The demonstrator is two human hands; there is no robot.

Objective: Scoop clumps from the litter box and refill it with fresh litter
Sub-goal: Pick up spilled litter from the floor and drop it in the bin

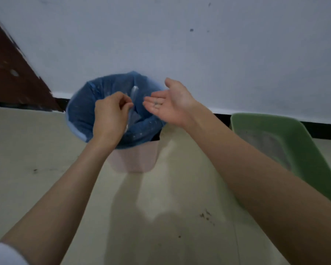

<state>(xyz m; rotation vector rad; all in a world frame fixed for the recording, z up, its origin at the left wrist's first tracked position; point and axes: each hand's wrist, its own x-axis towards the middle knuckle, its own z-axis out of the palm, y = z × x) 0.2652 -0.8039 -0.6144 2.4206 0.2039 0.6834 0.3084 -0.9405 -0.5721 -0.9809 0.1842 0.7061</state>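
While left hand pinches the scoop over the bin, right hand lies flat, fingers wide; tap residue inside the rim.

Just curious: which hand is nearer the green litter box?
Right. The right hand hovers open-palmed beside the green litter box; the left hand is farther, over the bin.

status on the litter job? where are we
Mid-scooping, apparently. Left hand grips a pale scoop over the blue-lined bin; right hand is open, palm up, with a few grains on it. Green litter box holds grey litter; no fresh litter supply in view.
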